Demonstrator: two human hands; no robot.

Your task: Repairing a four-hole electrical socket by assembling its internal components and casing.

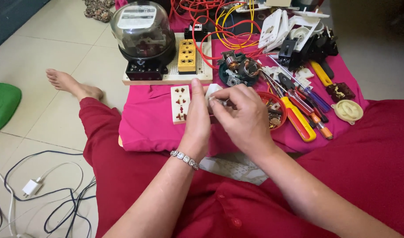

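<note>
Head view, left to right: a green cushion lies at the 9 o'clock edge, with a white charger and dark cables on the tiled floor at 8 o'clock. A bare foot rests at 10 o'clock beside the pink cloth. At 12 o'clock a board carries a domed meter and a yellow socket strip. Just below it a cream socket lies on the cloth, at 9 o'clock of the left hand. That hand, with a bracelet at the wrist, stands upright, fingers closed around a small white part that peeps out above it near the centre. The right hand touches it from 3 o'clock, thumb and forefinger pinched on something tiny at the part's edge; I cannot tell what. Above the hands sits a small motor under red wires. At 3 o'clock of the right hand sits a red bowl, then screwdrivers, white plastic pieces at 1 o'clock, and a cream disc farthest right.
</note>
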